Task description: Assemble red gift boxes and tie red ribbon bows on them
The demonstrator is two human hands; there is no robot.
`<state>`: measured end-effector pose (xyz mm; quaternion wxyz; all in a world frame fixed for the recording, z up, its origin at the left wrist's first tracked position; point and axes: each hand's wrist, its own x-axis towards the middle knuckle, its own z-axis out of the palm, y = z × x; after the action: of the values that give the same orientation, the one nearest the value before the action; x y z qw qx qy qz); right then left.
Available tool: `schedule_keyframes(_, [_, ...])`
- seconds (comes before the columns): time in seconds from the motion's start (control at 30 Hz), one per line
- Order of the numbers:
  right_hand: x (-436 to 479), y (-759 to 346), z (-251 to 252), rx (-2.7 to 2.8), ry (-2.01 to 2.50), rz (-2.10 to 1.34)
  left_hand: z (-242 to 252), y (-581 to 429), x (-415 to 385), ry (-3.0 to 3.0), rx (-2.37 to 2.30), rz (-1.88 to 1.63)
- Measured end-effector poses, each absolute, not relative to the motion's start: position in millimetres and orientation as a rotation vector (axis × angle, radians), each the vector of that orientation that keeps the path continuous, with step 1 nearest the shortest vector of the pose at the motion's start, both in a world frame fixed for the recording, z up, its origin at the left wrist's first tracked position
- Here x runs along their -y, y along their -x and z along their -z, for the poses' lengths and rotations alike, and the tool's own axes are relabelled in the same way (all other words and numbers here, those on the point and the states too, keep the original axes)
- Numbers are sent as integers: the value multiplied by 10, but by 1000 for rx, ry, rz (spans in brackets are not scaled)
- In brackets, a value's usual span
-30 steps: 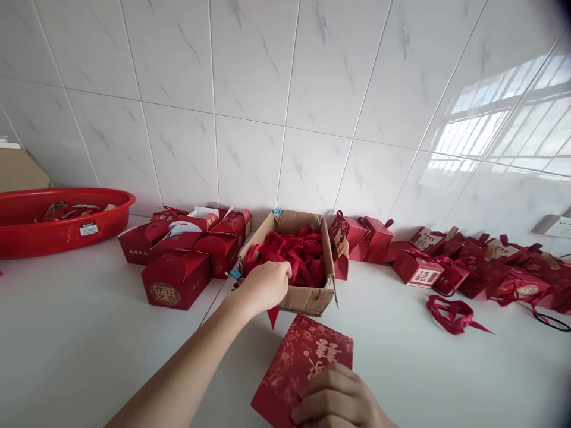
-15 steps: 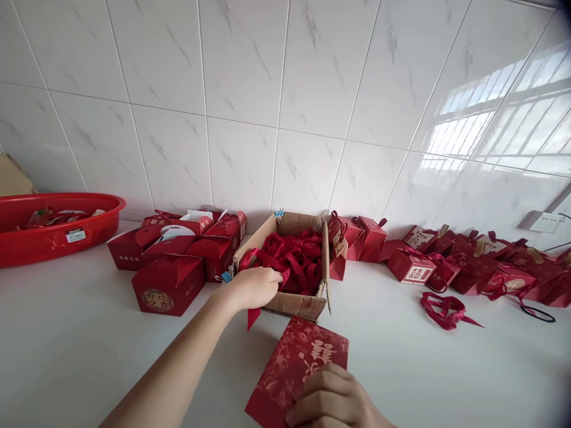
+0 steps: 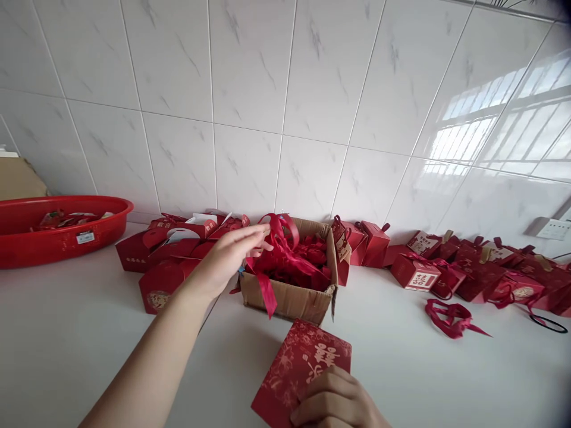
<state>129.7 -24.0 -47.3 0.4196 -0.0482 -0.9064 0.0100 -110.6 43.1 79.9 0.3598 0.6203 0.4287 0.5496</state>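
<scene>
My left hand (image 3: 238, 249) is raised over the left side of an open cardboard box (image 3: 285, 302), its fingers pinching a looped red ribbon (image 3: 285, 238). One end of that ribbon hangs over the box's front wall, and more red ribbon lies tangled inside. Close to me, my right hand (image 3: 336, 398) grips a red gift box (image 3: 294, 362) printed with pale flowers and gold characters. The gift box sits tilted in front of the cardboard box; its lower part runs toward the frame's bottom edge.
Several red gift boxes (image 3: 163, 279) stand left of the cardboard box, partly behind my left forearm. A red plastic basin (image 3: 102, 229) is farther left. More ribboned red boxes (image 3: 477, 279) line the wall at right, with a loose ribbon (image 3: 452, 321) before them.
My left hand has risen out of the cardboard box, lifting a loop of red ribbon with it. My right hand stays on the gift box. The view has shifted slightly.
</scene>
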Motion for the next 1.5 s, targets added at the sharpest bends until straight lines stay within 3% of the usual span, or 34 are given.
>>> schedule_keyframes(0.27, [256, -1267, 459, 2226, 131, -21, -959, 1165, -298, -1136, -701, -1464])
schedule_keyframes(0.53, [237, -1277, 478, 2233, 112, -12, -951, 1117, -320, -1033, -567, -1515])
schedule_keyframes(0.7, [242, -1281, 488, 2250, 119, -18, -906, 1031, -264, -1288, -714, -1506])
schedule_keyframes(0.87, [195, -1278, 532, 2229, 152, -48, -776, 913, -503, -1916, -1087, -1576])
schedule_keyframes(1.1, [151, -1314, 527, 2097, 162, -170, -769, 858, -715, -2319, -1443, -1252])
schedule_keyframes(1.3, [46, -1808, 224, 1697, 654, -566, -456, 647, -380, -2725, -1545, -675])
schedule_keyframes(1.5, [-371, -2380, 210, 1180, 1083, -252, -48, 525, -216, -2914, -1736, -528])
